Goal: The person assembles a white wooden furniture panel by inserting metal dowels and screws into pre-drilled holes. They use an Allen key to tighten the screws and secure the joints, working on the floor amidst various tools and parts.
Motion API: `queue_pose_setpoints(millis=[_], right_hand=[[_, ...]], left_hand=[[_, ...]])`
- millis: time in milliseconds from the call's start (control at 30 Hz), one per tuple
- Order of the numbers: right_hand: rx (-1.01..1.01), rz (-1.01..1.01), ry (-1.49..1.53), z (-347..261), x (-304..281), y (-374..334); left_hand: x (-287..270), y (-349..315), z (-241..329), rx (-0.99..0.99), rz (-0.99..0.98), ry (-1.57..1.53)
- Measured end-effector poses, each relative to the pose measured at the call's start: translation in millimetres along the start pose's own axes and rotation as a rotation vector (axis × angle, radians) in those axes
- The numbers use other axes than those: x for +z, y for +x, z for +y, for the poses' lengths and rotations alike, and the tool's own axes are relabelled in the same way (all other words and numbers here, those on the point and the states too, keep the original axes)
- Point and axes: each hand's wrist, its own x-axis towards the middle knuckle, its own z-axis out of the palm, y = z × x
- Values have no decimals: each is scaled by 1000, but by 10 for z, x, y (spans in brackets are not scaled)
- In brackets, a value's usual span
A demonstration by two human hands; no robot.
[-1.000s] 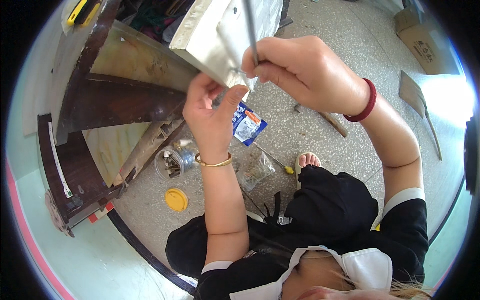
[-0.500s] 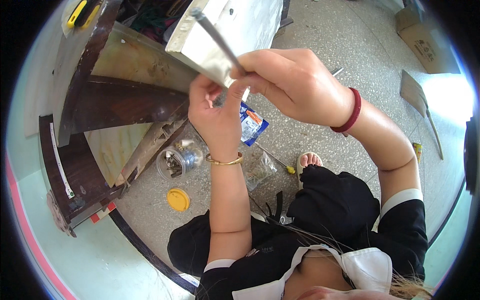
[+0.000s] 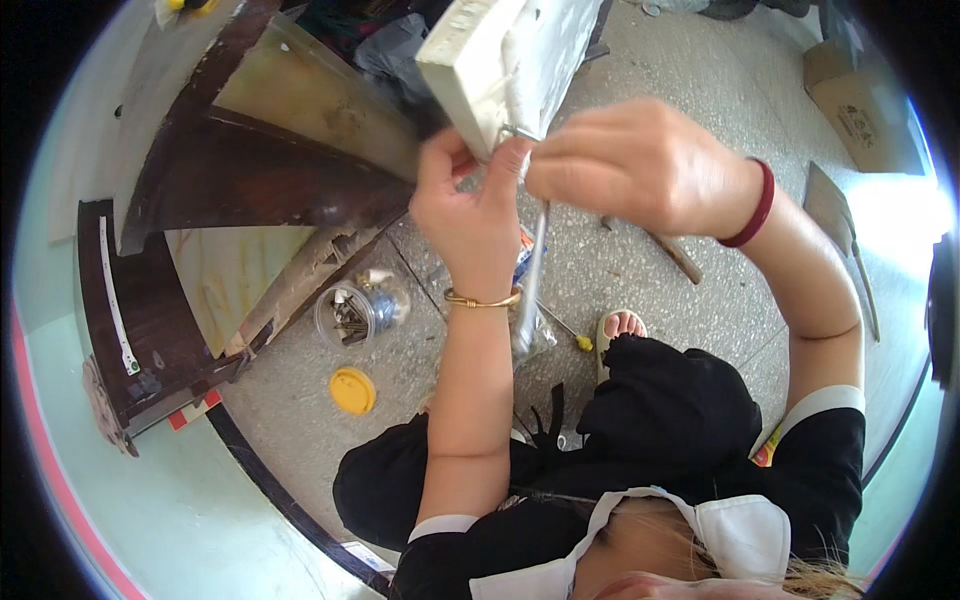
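Observation:
A thick white board (image 3: 500, 75), probably a drawer or panel, stands in front of me with its near end at my hands. My left hand (image 3: 465, 205), a gold bangle at its wrist, is closed at that end, thumb and forefinger bent; what lies between them is hidden. Just right of it, my right hand (image 3: 625, 165), smeared by motion and wearing a red band, is wrapped round a slim metal rod tool (image 3: 533, 275). Its long shaft hangs down toward me, and a short metal piece (image 3: 520, 132) shows by the board's end.
Dark wooden furniture parts (image 3: 270, 185) stand at the left. On the speckled floor are a clear jar of metal fittings (image 3: 345, 318), a yellow lid (image 3: 352, 390) and a yellow-handled screwdriver (image 3: 583, 342). A cardboard box (image 3: 865, 110) and a dustpan (image 3: 826, 198) lie at the far right.
The rod's long shaft has swung from pointing up and away to hanging down toward me. Both hands and the white board's near end appear further right.

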Motion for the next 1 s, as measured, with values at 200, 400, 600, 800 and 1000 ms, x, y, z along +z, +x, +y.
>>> queue_pose_setpoints(millis=[200, 400, 600, 800, 1000], right_hand=[[-42, -68, -218, -91, 42, -39], [-12, -43, -280, -139, 97, 0], [19, -27, -325, -239, 160, 62], [-33, -208, -341, -240, -25, 92], [-32, -90, -315, -205, 80, 113]], left_hand=[[18, 2, 37, -7, 1, 1], [36, -9, -19, -28, 41, -29], [22, -23, -7, -62, 62, -21], [51, -50, 6, -18, 33, 55], [-16, -31, 24, 32, 41, 122]])
